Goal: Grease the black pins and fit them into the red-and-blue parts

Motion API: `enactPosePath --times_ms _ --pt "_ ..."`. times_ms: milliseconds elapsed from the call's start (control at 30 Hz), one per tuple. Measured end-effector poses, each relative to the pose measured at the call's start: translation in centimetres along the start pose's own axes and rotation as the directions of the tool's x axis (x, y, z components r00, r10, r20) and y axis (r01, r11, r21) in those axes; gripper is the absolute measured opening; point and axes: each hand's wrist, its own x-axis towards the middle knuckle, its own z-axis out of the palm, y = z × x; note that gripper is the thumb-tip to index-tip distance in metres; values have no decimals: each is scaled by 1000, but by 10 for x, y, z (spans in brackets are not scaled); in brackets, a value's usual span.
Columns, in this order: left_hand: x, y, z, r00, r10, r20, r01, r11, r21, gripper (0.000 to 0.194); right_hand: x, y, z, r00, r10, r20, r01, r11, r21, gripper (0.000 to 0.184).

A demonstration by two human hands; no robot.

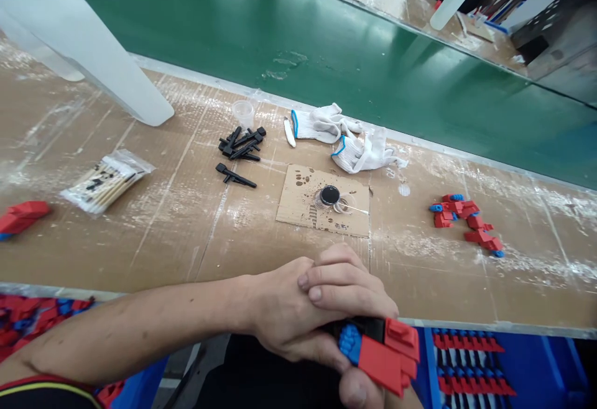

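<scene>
A large white plastic bottle (84,42) with a blue cap is at left, over the brown cardboard-covered bench (153,241), and a green belt (233,17) runs behind. A clear plastic cup (243,114) stands near the middle. A round clear dish with black paste (329,195) sits on a stained cardboard sheet (298,204). The closed left hand (289,309) grips a red-and-blue plastic toy part (380,353) just past the bench's front edge; the right hand's state I cannot tell.

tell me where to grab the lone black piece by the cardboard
Pinch the black piece by its long thin shaft, coming from above and the near side. It lies flat on the bench, apart from the pile, so both long edges are free.
</scene>
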Motion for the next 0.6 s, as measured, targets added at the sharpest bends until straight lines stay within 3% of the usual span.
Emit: enactPosePath --times_ms 100,167,367,500,600 --pt "2 0 -10 1000 14 -28 -9 987 160 45 -10 0 -19 986 15 -167 19 979 203 72" --pt "4 3 -15 1000 27 -12 -22 948 318 46 -24 -1 -34 978 84 -189 -53 985 167 83" --pt "17 21 -15 986 42 163 -124 835 536 36 -51 -24 -74 998 60 -16 -62 973 -224 38" --pt "27 38 -2 991 36 127 -97 856 508 20 -56 -39 -82 994 105 19 -87 902 -423 34" --pt "29 46 11 998 -39 55 16 927 374 12 -61 -42 -82 989 137 58 -92 871 -483 31"
